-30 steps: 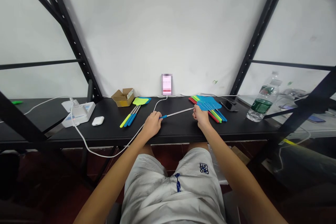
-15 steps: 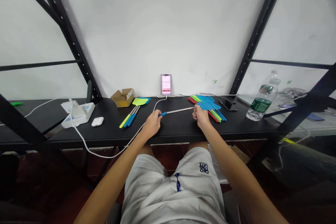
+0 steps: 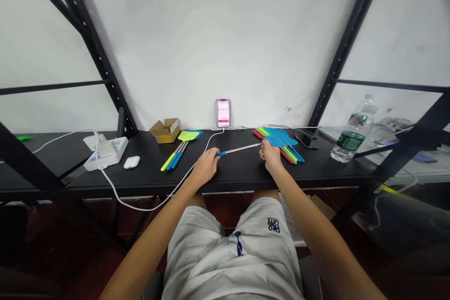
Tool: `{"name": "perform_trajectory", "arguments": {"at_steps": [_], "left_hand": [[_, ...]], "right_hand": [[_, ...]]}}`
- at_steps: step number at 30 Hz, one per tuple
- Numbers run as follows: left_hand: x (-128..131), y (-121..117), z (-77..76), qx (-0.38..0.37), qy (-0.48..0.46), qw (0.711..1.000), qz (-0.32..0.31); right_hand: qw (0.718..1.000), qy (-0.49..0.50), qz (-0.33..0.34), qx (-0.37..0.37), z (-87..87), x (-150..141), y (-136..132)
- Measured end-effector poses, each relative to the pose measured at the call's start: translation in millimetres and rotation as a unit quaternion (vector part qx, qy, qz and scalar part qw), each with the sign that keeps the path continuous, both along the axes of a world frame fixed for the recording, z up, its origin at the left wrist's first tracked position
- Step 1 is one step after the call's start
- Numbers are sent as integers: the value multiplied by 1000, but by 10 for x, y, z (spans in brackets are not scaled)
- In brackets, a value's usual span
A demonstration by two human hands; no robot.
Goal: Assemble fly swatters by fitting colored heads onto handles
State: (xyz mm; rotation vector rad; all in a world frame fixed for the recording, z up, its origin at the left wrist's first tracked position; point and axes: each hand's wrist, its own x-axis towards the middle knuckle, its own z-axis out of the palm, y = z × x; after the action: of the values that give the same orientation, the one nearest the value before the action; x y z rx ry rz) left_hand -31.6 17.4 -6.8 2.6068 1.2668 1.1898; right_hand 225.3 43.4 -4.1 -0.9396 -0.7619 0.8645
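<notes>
A blue fly swatter (image 3: 243, 148) with a thin silver telescopic rod is stretched between my two hands above the black table. My left hand (image 3: 206, 167) is closed around its blue handle. On the other side, my right hand (image 3: 270, 155) pinches the rod close to the blue paddle. To the right, several more swatters (image 3: 291, 154) with red, green and blue handles lie in a bunch, partly covered by the held paddle. Left of my left hand lies another group of swatters (image 3: 175, 155), with yellow and blue handles and a yellow-green paddle on top.
A phone (image 3: 223, 113) leans on the wall, its white cable (image 3: 183, 179) looping past my left hand. An open cardboard box (image 3: 165, 131), a white earbud case (image 3: 131, 162) and a power strip (image 3: 107, 153) stand left. Another phone (image 3: 306, 140) and water bottles (image 3: 352, 137) are right.
</notes>
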Motion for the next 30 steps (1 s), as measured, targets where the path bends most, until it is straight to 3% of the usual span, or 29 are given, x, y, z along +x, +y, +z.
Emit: {"name": "perform_trajectory", "arguments": {"at_steps": [7, 14, 18, 30], "left_hand": [[-3, -31, -4, 12, 30, 999, 16], [-4, -64, 2, 34, 57, 997, 36], [3, -68, 2, 37, 71, 996, 38], [34, -98, 34, 28, 86, 996, 13]], "right_hand": [[998, -38, -17, 39, 36, -97, -49], [989, -92, 117, 26, 37, -319, -182], [982, -100, 155, 27, 57, -451, -269], [988, -87, 127, 10, 54, -471, -256]]}}
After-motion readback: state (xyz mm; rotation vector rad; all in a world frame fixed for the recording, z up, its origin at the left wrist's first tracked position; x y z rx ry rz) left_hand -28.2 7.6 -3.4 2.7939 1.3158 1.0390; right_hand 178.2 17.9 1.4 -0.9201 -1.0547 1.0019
